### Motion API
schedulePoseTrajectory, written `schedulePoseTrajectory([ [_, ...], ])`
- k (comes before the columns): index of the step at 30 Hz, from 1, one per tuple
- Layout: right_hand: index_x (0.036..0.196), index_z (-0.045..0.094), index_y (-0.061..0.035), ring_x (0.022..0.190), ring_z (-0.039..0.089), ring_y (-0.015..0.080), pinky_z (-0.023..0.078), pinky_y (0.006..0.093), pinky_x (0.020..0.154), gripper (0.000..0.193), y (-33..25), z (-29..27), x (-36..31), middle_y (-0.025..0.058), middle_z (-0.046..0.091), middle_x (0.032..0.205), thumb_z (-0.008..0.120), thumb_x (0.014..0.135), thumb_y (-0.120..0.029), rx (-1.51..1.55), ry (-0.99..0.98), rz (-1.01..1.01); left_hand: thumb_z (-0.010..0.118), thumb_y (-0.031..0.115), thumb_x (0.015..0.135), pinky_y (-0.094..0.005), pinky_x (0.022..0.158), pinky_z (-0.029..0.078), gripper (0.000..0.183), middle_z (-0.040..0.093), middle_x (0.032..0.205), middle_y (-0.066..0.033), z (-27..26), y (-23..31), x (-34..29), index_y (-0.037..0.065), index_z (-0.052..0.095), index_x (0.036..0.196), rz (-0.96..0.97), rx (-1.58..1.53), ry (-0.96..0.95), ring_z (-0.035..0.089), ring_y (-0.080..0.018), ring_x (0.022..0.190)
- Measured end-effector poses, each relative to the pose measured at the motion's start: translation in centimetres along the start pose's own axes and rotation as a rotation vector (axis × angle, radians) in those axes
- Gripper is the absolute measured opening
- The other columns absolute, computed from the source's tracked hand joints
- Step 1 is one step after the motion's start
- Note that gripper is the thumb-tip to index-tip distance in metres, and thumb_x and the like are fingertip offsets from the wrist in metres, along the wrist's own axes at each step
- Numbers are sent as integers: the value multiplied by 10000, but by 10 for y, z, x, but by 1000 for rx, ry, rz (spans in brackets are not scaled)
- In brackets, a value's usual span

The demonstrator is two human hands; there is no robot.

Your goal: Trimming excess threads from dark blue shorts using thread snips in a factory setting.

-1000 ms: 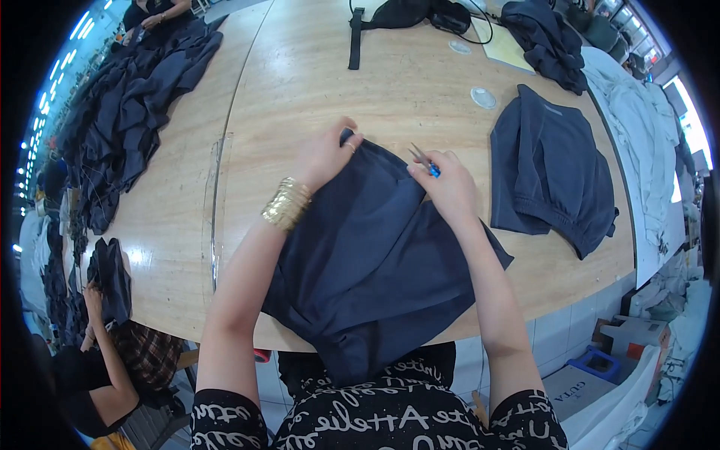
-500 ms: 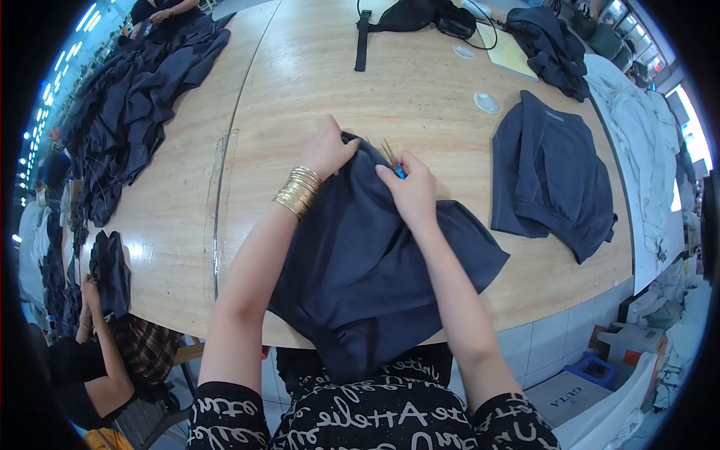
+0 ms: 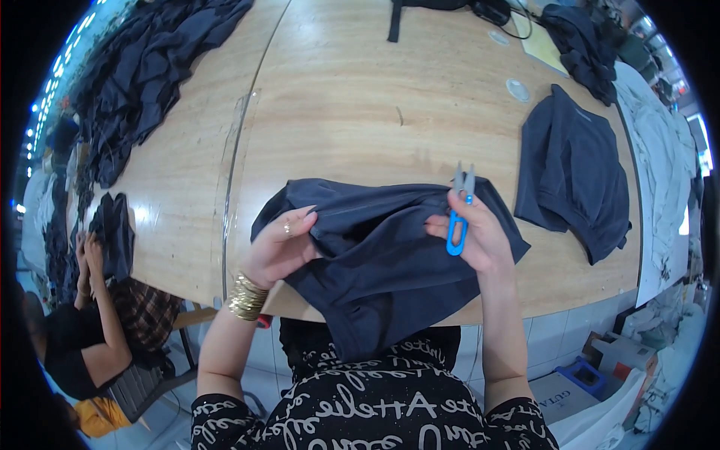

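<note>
A dark blue-grey garment (image 3: 375, 262) lies in folds over the table's near edge, and its lower part hangs toward my body. At its left side my left hand (image 3: 281, 244) grips the cloth, with the thumb on top and some fingertips hidden in the folds. My right hand (image 3: 480, 232) holds a pair of blue-handled thread snips (image 3: 457, 234) against the palm, their metal blades pointing away from me. Fingers of that hand also touch the right part of the garment. Between my hands the cloth gapes in a dark fold.
Another dark garment (image 3: 574, 172) lies folded on the wooden table (image 3: 345, 112) to the right. A large heap of dark cloth (image 3: 142, 82) covers the far left. Pale cloth (image 3: 664, 165) is piled beyond the right edge. At the left, another person's hands (image 3: 90, 255) handle dark fabric.
Both hands have come down toward me and moved apart, the left going left and the right going right. The garment's raised top has dropped and spread sideways. The snips now show fully.
</note>
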State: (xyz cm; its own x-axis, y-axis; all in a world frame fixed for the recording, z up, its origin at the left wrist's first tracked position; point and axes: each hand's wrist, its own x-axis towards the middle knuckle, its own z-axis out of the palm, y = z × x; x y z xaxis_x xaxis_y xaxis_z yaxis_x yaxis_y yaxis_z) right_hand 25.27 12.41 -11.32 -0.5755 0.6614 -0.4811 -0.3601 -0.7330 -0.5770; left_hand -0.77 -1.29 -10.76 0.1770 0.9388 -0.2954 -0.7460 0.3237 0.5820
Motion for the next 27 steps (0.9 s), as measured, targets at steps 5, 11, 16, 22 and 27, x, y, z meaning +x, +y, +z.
schedulePoseTrajectory([
  [5, 955, 574, -63, 725, 664, 179, 565, 330, 682, 133, 8, -30, 6, 37, 640, 809, 527, 941, -187, 285, -178, 133, 382, 181, 993, -407, 976, 436, 305, 580, 1200, -86, -17, -49, 12, 54, 500, 1244, 189, -311, -153, 559, -198, 1103],
  [11, 1049, 575, -12, 892, 639, 158, 540, 313, 803, 170, 33, -13, -7, 79, 641, 977, 571, 903, -98, 245, -40, 45, 417, 92, 968, -412, 970, 443, 426, 558, 1176, -35, 26, -50, 28, 149, 329, 1381, 425, -244, -65, 541, -156, 1096],
  [16, 1016, 568, 4, 863, 639, 134, 538, 283, 770, 167, 20, -11, -19, 66, 636, 923, 607, 860, -44, 63, -155, -23, 473, 22, 924, -382, 932, 473, 510, 563, 1174, -61, 61, -30, 26, 103, 286, 1391, 402, -199, 85, 554, -161, 1098],
  [22, 992, 536, -2, 383, 413, 57, 294, 195, 385, 241, 10, -9, -26, -1, 536, 687, 679, 806, -59, -808, -54, -1, 458, -114, 840, -314, 901, 486, 625, 552, 1218, -97, 59, -30, 29, 83, 262, 1400, 487, 10, 131, 568, -181, 1089],
  [27, 929, 535, -48, 388, 396, 45, 289, 195, 368, 110, 11, 1, -27, -11, 505, 618, 617, 876, -99, -233, 56, -103, 413, -138, 778, -324, 1001, 405, 733, 520, 1263, -98, 38, -37, 18, 105, 210, 1439, 483, 55, 130, 484, -198, 1197],
])
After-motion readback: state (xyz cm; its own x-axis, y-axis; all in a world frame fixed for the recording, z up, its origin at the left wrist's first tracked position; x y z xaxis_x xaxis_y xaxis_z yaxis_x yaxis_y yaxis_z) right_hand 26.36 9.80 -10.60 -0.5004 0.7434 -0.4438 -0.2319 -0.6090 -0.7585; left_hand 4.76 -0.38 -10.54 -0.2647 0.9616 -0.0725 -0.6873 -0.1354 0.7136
